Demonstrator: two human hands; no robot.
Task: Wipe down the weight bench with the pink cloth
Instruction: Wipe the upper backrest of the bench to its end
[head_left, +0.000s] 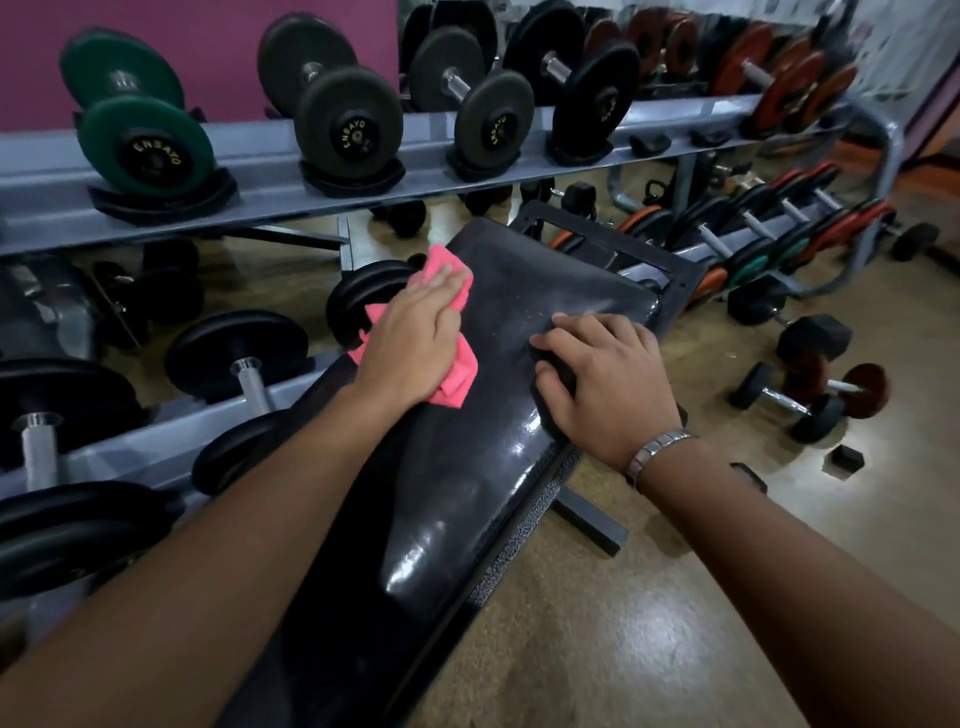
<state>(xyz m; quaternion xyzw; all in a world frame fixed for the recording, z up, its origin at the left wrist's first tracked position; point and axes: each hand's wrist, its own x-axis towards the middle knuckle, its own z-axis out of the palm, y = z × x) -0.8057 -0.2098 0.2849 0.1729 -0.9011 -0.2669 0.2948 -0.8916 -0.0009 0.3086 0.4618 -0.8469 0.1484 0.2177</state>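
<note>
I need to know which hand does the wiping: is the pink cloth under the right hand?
No, the pink cloth lies under the left hand, while the right hand grips the bench pad edge.

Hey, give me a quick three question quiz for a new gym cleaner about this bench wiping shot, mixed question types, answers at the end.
1. True or false: the left hand presses the pink cloth flat on the weight bench.
2. Multiple choice: the right hand is A) lifting a dumbbell, B) gripping the bench pad's right edge, C) holding a spray bottle.
3. Fill in: the wrist with the metal watch band belongs to the ___ arm.

Key
1. True; the cloth lies under the palm near the pad's left edge.
2. B; the fingers curl over the pad's edge.
3. Right.
</note>
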